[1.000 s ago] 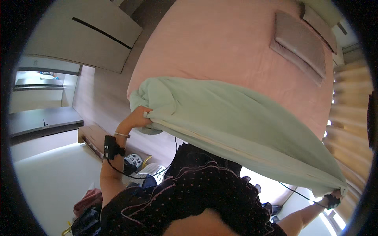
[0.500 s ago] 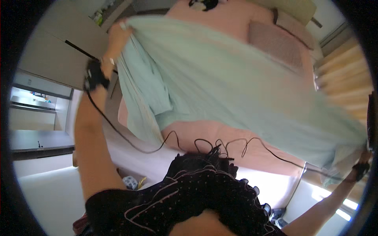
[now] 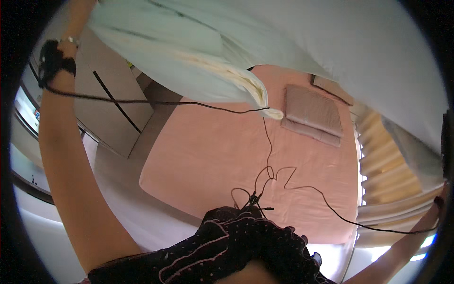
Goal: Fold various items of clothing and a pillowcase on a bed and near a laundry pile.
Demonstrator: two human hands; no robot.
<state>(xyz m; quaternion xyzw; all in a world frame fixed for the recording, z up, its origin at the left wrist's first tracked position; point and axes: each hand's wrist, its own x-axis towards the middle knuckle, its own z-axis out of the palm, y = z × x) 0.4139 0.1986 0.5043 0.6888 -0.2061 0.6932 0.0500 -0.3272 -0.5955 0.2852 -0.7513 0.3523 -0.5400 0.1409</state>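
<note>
A large pale green bed cover billows in the air across the upper view, with cream folds showing along its hanging edge. At the top left my left hand is closed on one corner of it, the fingers mostly cut off by the frame. My right hand is at the far right rim beside the cover's other end, dark and largely hidden, so its grip does not show clearly. Below the raised cover lies the bed in a smooth pink fitted sheet.
Two pillows lie towards the bed's head, a mauve-grey pillow and a darker pillow behind. Black cables run from my chest to both wrists. A grey wardrobe stands left; yellowish curtains hang right.
Both arms have lifted, my left hand going up and left. The cover has risen from over the bed into the air, uncovering the pink sheet and pillows.
</note>
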